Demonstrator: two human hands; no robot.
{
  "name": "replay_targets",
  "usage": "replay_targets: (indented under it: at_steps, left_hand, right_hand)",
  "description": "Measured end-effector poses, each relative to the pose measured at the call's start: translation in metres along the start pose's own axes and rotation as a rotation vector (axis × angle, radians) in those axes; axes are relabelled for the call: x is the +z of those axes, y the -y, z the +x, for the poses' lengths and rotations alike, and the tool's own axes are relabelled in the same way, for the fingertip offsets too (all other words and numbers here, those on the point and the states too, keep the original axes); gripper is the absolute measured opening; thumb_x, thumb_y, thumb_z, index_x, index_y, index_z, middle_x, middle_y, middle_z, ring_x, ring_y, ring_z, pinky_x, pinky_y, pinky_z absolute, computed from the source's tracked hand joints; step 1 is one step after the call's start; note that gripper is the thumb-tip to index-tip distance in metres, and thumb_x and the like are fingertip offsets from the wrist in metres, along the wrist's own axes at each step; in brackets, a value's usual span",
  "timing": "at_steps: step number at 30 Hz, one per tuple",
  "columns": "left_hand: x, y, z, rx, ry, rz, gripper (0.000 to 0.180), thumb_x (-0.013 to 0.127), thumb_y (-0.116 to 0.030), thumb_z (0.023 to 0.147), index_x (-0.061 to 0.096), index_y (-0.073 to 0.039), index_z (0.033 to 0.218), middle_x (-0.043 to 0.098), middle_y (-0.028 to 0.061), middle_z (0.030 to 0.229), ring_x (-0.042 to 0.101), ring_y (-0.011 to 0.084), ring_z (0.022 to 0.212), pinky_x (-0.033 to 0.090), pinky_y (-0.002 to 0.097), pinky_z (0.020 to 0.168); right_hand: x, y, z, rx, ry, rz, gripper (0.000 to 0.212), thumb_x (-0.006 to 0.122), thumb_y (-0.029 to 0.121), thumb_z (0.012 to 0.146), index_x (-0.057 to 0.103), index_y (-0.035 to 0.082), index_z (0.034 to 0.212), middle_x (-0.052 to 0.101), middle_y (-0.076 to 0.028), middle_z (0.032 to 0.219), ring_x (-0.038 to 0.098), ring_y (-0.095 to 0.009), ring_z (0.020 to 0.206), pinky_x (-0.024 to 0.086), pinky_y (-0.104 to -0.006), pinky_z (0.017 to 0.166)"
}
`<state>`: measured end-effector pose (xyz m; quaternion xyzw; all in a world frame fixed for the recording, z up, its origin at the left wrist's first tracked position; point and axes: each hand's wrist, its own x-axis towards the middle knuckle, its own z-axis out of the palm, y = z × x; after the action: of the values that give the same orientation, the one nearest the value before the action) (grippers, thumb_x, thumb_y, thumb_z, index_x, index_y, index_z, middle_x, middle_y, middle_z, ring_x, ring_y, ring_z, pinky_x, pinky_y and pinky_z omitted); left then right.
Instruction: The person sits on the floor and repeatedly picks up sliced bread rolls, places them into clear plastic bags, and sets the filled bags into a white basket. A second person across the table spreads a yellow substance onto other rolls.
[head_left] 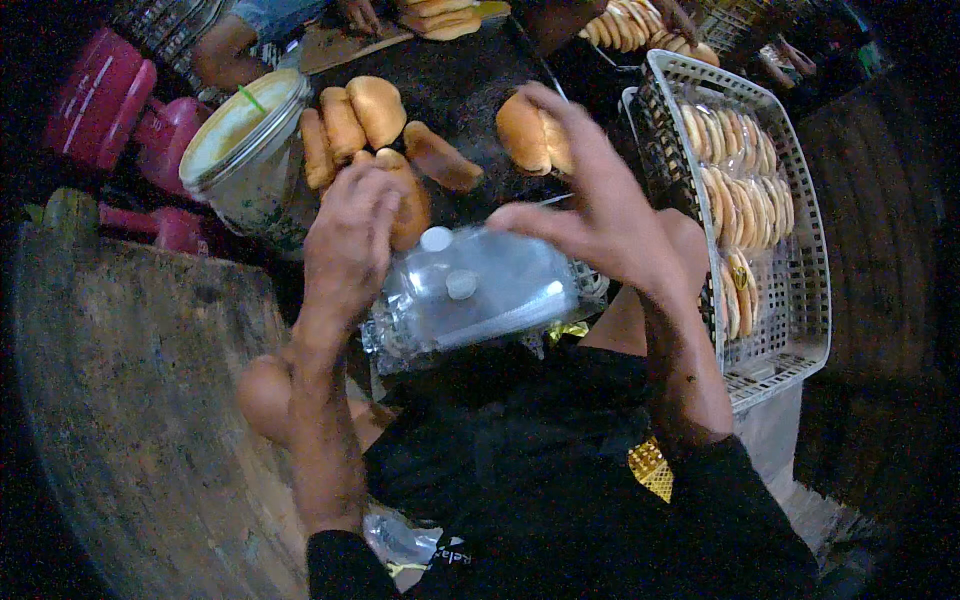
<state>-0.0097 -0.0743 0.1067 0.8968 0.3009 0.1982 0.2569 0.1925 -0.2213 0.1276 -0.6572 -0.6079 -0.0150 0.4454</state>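
My left hand is curled against a golden bread roll, its fingers bent at the roll's left side. Just beyond that hand lie several more rolls on a dark tray, with a single long roll a little to the right. My right hand has thumb and fingers spread wide, slightly blurred. Its fingertips overlap the edge of another bread roll, and no grip on it shows. Below both hands rests a stack of clear plastic bags, with two small whitish round pieces on top.
A clear tub smeared with a pale spread, a green handle in it, stands at left. On the right, a white plastic crate holds rows of bagged bread. Other people's hands appear at the far edge. Pink plastic items sit far left.
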Motion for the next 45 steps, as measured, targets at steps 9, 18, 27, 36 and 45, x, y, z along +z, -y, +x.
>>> replay_targets:
  at_steps: [9,18,27,36,45]
  left_hand:
    - [0.032,0.0,0.007,-0.393,-0.367,-1.79,0.042,0.069,-0.029,0.088,0.057,0.0,0.116,0.062,0.014,0.111,0.06,0.0259,0.109,0.046,0.0385,0.097]
    - [0.044,0.022,0.01,-0.537,-0.704,-1.168,0.035,0.066,-0.031,0.091,0.065,0.001,0.103,0.067,0.0081,0.097,0.062,0.018,0.087,0.051,0.0327,0.08]
    - [0.04,0.12,-0.072,-0.805,-0.953,-1.254,0.064,0.048,-0.057,0.094,0.053,0.002,0.119,0.062,0.0143,0.115,0.061,0.0246,0.104,0.048,0.0373,0.083]
    - [0.031,0.091,-0.025,-0.629,-0.745,-0.841,0.057,0.042,-0.056,0.097,0.053,0.0,0.1,0.059,0.0082,0.099,0.056,0.0189,0.091,0.044,0.036,0.085]
    - [0.08,0.03,-0.026,-0.44,-0.337,-1.42,0.059,0.048,-0.049,0.096,0.049,0.002,0.125,0.056,0.014,0.125,0.058,0.0215,0.112,0.049,0.0362,0.095]
  right_hand:
    - [0.036,0.006,-0.004,0.611,-0.143,0.8,0.018,0.058,0.013,0.092,0.061,-0.002,0.099,0.067,-0.013,0.088,0.067,-0.023,0.076,0.054,-0.0316,0.067]
    - [0.023,0.011,-0.016,0.62,-0.12,0.588,0.022,0.061,0.021,0.093,0.065,0.0,0.096,0.065,-0.004,0.072,0.062,-0.01,0.073,0.05,-0.0263,0.063]
    - [0.137,-0.1,-0.015,0.38,-0.024,-0.337,0.038,0.073,0.024,0.078,0.065,0.003,0.108,0.066,-0.013,0.098,0.059,-0.032,0.091,0.047,-0.0421,0.084]
    - [-0.049,-0.068,-0.023,0.822,-0.107,1.034,0.052,0.062,0.018,0.082,0.048,-0.004,0.127,0.058,-0.019,0.117,0.059,-0.024,0.103,0.05,-0.0353,0.088]
    - [0.027,-0.024,-0.002,0.627,0.126,0.777,0.058,0.07,0.03,0.085,0.046,0.0,0.128,0.059,-0.015,0.115,0.056,-0.02,0.107,0.044,-0.0319,0.093]
